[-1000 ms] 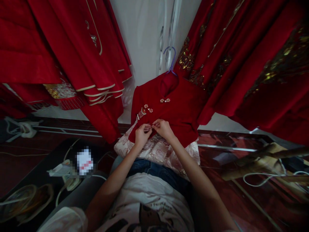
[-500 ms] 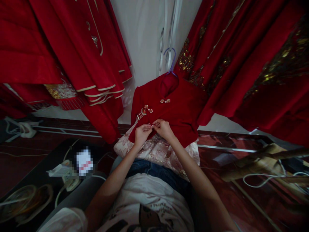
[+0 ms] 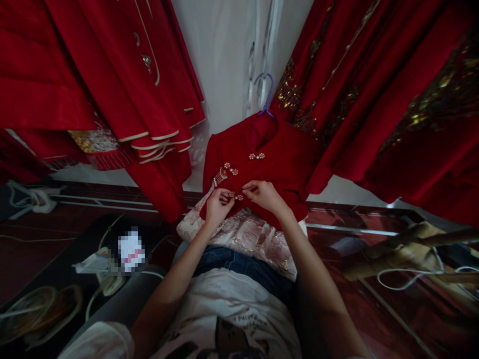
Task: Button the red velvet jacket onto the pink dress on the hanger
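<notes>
A red garment on a purple hanger lies spread over a pale patterned cloth on my lap. My left hand is at its lower front, thumb and fingertips closed at the left end of a beaded flower clasp. Just right of that clasp, my right hand hovers close over the fabric with thumb and forefinger pinched together; anything as thin as a thread between them is too small to see. Higher up sit another beaded clasp and a tasselled ornament.
Red garments hang at the left, and gold-embroidered ones at the right. A dark surface on the left carries cables and a plastic container. Wooden pieces with a white cord lie at the right.
My right hand has moved a little right and up, off the lower clasp, which now shows more fully. My left hand has shifted slightly left and stays at the clasp.
</notes>
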Tool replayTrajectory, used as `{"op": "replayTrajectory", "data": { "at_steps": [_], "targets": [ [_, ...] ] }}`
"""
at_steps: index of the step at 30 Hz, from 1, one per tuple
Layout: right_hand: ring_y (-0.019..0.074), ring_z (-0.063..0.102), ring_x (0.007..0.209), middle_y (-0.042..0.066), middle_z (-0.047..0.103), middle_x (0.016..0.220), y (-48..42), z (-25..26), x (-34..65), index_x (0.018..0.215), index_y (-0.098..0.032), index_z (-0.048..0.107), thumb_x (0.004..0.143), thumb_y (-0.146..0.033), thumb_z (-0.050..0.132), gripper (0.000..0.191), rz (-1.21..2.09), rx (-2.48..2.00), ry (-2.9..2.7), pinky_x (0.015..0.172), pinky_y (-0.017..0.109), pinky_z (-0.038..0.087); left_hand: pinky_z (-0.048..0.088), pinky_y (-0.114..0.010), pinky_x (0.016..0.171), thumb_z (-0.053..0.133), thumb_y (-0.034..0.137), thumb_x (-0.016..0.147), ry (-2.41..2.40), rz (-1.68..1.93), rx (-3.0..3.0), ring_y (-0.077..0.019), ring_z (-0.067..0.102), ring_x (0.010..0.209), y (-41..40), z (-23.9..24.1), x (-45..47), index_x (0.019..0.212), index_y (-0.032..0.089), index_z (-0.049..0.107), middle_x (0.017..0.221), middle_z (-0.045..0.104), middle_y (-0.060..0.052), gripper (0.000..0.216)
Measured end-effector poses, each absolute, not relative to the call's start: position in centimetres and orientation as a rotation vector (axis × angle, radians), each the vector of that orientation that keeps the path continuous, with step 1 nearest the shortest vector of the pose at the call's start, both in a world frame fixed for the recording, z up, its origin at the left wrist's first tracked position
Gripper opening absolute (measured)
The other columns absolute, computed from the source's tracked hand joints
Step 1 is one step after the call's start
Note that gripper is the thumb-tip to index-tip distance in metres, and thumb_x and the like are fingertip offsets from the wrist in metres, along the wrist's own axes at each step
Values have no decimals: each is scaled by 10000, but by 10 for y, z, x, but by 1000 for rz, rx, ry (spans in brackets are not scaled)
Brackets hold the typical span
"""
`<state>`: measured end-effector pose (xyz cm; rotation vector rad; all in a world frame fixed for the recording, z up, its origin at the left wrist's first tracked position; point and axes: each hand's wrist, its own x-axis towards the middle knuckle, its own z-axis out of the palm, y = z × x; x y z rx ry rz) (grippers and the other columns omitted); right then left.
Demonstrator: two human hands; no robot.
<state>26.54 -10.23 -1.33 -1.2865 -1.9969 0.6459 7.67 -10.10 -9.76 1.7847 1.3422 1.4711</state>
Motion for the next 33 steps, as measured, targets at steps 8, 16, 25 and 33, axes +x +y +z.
{"op": "replayTrajectory", "data": {
  "at_steps": [8,16,25,33],
  "targets": [
    [167,722,773,57,735,956,-126,34,299,1042,-197,680,877,-394,579,276,757,-1129,-1858,700,288,586,518,-335,870,680,256,817,1423,1329,2281,-177,589,940,-108,-90,77,990,238,660,992,559,-40,176],
    [164,719,777,58,734,948,-124,33,300,1012,-194,688,870,-384,581,260,744,-1111,-1846,714,291,585,507,-347,868,623,233,864,1389,1224,2445,-198,576,961,-105,-87,78,961,215,626,969,589,-47,98],
    [166,714,768,53,733,926,-121,29,298,998,-197,689,874,-391,579,255,735,-1126,-1868,721,299,584,550,-289,718,681,263,816,1295,1309,2074,-149,652,744,-95,-99,84,860,194,633,840,681,-22,95],
    [171,714,779,56,733,920,-120,28,299,993,-193,687,874,-382,571,251,733,-1144,-1875,739,314,585,533,-272,679,697,335,792,1287,1275,2092,-142,625,709,-96,-86,85,822,200,622,803,658,-12,157]
  ]
}}
